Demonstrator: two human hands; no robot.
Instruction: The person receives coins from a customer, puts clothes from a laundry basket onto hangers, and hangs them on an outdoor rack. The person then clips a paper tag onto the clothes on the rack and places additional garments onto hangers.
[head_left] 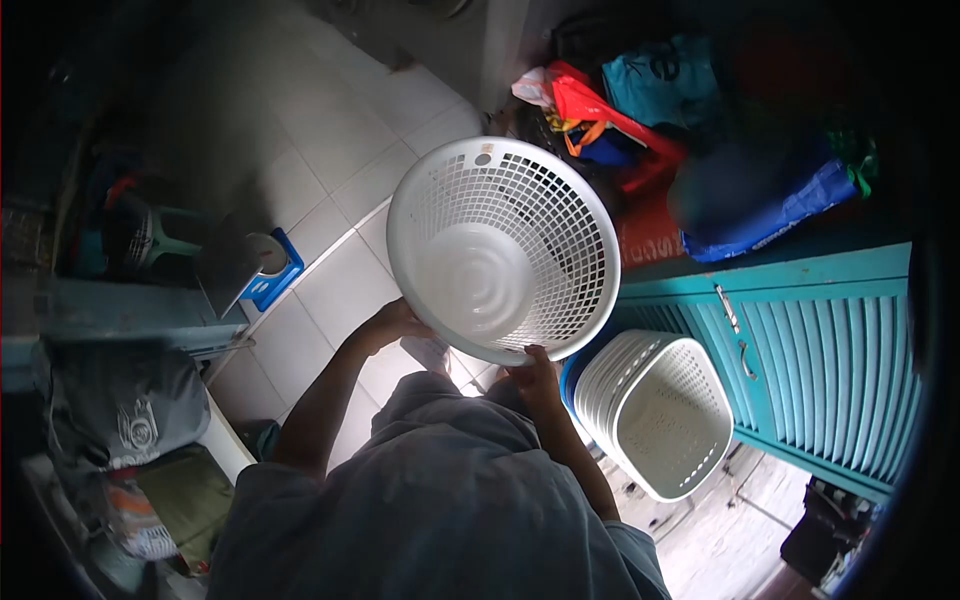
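Note:
A round white plastic laundry basket (pixel 480 270) with grid-like holes in its wall is held up in front of me, its open top facing me and nothing inside. My left hand (pixel 395 325) grips it at the lower left; the fingertips are hidden behind the basket. At the bottom of the rim, my right hand (pixel 537 373) is closed on the edge, thumb over the lip. Just right of that hand stands a stack of white perforated baskets (pixel 625 400), nested and tilted, with a blue one partly showing at its left.
Teal louvered doors (pixel 830 350) with a metal latch stand at the right. Above them lie bags, including a blue one (pixel 770 215) and a red one (pixel 590 100). A blue scale (pixel 275 275) sits at the left, with a grey bag (pixel 130 405) nearer. The floor is tiled.

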